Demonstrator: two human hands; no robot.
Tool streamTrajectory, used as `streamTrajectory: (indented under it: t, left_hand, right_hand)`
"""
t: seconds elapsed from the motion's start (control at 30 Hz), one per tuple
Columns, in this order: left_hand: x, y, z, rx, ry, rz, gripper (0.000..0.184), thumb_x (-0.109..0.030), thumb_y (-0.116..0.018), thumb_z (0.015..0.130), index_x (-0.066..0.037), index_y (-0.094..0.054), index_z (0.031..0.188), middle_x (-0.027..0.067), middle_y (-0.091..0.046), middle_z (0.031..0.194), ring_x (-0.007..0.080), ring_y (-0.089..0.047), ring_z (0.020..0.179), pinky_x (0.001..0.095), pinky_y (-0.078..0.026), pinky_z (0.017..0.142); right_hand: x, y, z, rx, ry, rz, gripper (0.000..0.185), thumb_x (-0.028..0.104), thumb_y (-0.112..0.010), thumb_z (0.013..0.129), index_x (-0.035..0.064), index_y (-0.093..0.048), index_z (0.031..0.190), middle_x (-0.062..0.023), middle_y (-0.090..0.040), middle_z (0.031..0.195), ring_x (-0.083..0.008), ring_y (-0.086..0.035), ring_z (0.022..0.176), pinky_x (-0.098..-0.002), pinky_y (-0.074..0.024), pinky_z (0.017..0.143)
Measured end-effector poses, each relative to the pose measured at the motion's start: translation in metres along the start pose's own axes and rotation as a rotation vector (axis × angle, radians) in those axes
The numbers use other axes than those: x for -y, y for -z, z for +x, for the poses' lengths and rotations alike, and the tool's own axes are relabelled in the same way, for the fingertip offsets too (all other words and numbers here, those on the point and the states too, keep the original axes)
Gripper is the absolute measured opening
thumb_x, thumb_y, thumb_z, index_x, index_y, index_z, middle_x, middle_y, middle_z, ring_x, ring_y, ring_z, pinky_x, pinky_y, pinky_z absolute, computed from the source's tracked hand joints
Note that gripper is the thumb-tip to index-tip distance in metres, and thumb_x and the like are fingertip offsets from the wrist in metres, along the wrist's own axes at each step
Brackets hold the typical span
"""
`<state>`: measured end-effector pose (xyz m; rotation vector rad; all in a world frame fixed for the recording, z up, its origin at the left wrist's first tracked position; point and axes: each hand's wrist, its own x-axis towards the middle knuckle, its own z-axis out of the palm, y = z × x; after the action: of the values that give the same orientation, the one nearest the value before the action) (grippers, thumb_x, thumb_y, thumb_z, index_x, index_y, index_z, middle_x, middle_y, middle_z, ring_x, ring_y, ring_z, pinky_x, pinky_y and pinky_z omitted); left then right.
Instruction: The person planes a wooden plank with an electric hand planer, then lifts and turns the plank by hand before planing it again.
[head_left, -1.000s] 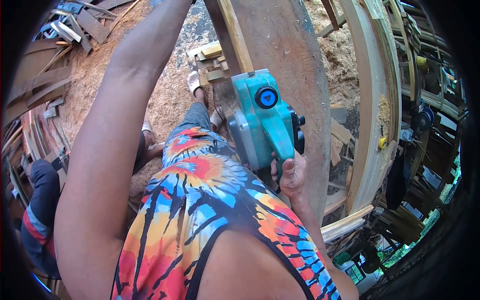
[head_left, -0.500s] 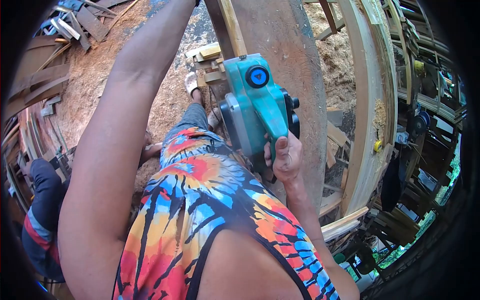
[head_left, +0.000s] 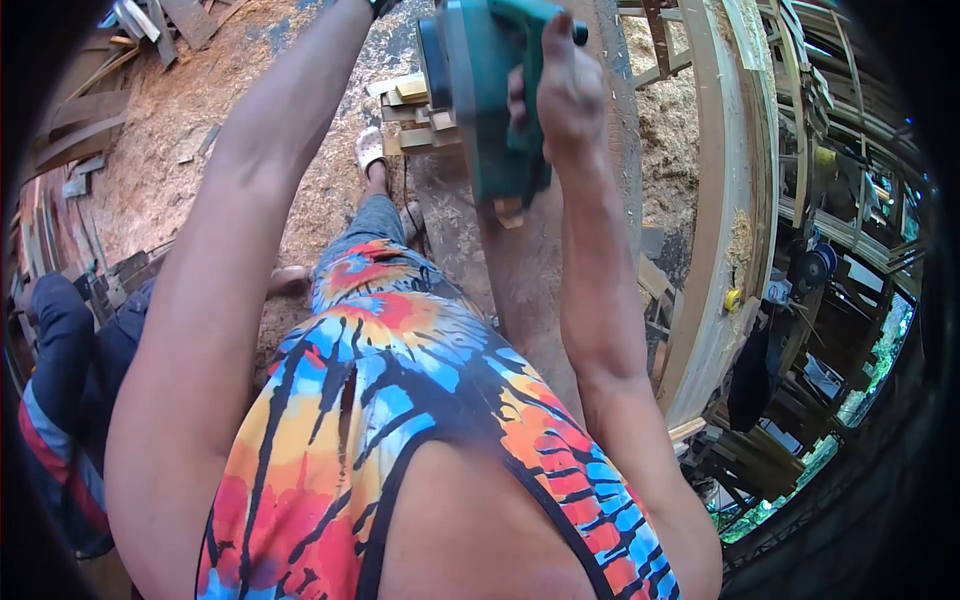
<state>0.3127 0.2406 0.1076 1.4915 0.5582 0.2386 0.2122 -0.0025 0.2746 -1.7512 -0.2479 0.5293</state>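
Right grip (head_left: 570, 95): fingers wrapped round handle of green power planer
Green power planer (head_left: 488, 100): upper middle, above the desk (head_left: 535, 310); blurred
Wood strip (head_left: 509, 212): end shows just below planer; contact unclear
Left grip: past top edge, cannot tell if apart or together
Wood blocks (head_left: 415, 115): stacked just left of planer

text: none legible | brands: none legible | numbers: none legible
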Motion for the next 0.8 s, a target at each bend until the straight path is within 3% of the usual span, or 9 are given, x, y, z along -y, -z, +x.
streamTrajectory:
  t: [0.1,0.17,0.2,0.3,0.37,0.5,0.6,0.67,0.8]
  left_hand:
    - [0.040,0.014,-0.075,0.148,0.087,-0.049,0.039,-0.020,-0.053,0.096,-0.006,-0.063,0.131,0.0089,-0.069,0.121,0.0197,-0.063,0.098,0.0358,-0.050,0.089]
    - [0.086,0.016,-0.139,0.376,0.226,0.019,0.040,-0.019,-0.049,0.098,-0.007,-0.062,0.134,0.0086,-0.068,0.122,0.0197,-0.062,0.098,0.0359,-0.050,0.089]
    - [0.112,0.017,-0.162,0.630,-0.069,0.582,0.044,-0.013,-0.052,0.093,-0.009,-0.061,0.136,0.0070,-0.066,0.129,0.0190,-0.063,0.104,0.0367,-0.051,0.090]
    - [0.138,-0.003,-0.235,1.037,0.001,0.646,0.067,0.001,-0.063,0.082,-0.008,-0.049,0.147,0.0121,-0.063,0.137,0.0209,-0.060,0.123,0.0377,-0.051,0.100]
    - [0.123,-0.001,-0.269,1.016,0.066,0.086,0.055,-0.011,-0.074,0.086,-0.001,-0.059,0.137,0.0113,-0.069,0.125,0.0167,-0.064,0.109,0.0349,-0.052,0.095]
    - [0.084,0.014,-0.271,0.782,0.242,0.397,0.059,-0.051,-0.069,0.092,0.000,-0.068,0.121,0.0125,-0.074,0.099,0.0199,-0.069,0.093,0.0320,-0.052,0.087]
    - [0.059,0.029,-0.230,0.319,0.539,0.130,0.077,-0.069,-0.051,0.094,-0.004,-0.057,0.134,0.0158,-0.062,0.124,0.0303,-0.063,0.110,0.0457,-0.050,0.089]
    - [0.028,0.033,-0.190,0.116,1.074,-0.149,0.088,-0.076,-0.036,0.095,-0.009,-0.040,0.152,0.0179,-0.045,0.154,0.0373,-0.057,0.126,0.0555,-0.048,0.094]
    - [0.080,0.030,-0.119,0.327,0.926,-0.446,0.090,-0.079,-0.026,0.096,-0.016,-0.023,0.160,0.0106,-0.039,0.156,0.0327,-0.048,0.134,0.0515,-0.050,0.093]
  right_hand:
    - [0.028,-0.010,0.033,-0.030,-0.041,0.035,0.046,0.050,-0.068,0.093,0.0079,-0.061,0.076,-0.0038,-0.055,0.057,-0.0154,-0.050,0.043,-0.0332,-0.0393,0.038]
    - [0.024,-0.012,0.041,-0.038,0.008,0.081,0.057,0.062,-0.052,0.097,0.0062,-0.057,0.085,-0.0054,-0.056,0.062,-0.0147,-0.052,0.046,-0.0311,-0.0427,0.041]
    - [0.021,-0.014,0.048,-0.033,0.046,0.104,0.064,0.068,-0.044,0.099,0.0053,-0.055,0.090,-0.0062,-0.057,0.065,-0.0143,-0.053,0.048,-0.0300,-0.0445,0.042]
    - [0.029,-0.015,0.049,-0.024,0.000,0.155,0.060,0.065,-0.043,0.101,0.0059,-0.055,0.097,-0.0055,-0.055,0.064,-0.0144,-0.051,0.046,-0.0298,-0.0420,0.041]
    - [0.031,-0.015,0.054,-0.003,-0.028,0.181,0.061,0.065,-0.043,0.101,0.0054,-0.056,0.101,-0.0042,-0.053,0.064,-0.0133,-0.050,0.045,-0.0286,-0.0411,0.040]
    - [0.043,-0.021,0.077,0.008,-0.055,0.129,0.060,0.063,-0.050,0.099,0.0039,-0.056,0.103,-0.0021,-0.052,0.062,-0.0112,-0.049,0.044,-0.0269,-0.0401,0.040]
    - [0.050,-0.029,0.120,0.052,-0.073,0.106,0.053,0.059,-0.057,0.098,0.0064,-0.054,0.089,-0.0010,-0.052,0.058,-0.0100,-0.052,0.044,-0.0260,-0.0416,0.039]
    - [0.054,-0.039,0.158,0.055,-0.085,0.090,0.055,0.059,-0.058,0.097,0.0048,-0.055,0.095,-0.0004,-0.051,0.059,-0.0103,-0.050,0.044,-0.0263,-0.0405,0.039]
    - [0.066,-0.059,0.232,0.052,-0.064,0.071,0.056,0.061,-0.057,0.097,0.0043,-0.055,0.095,0.0000,-0.050,0.059,-0.0104,-0.050,0.044,-0.0262,-0.0398,0.039]
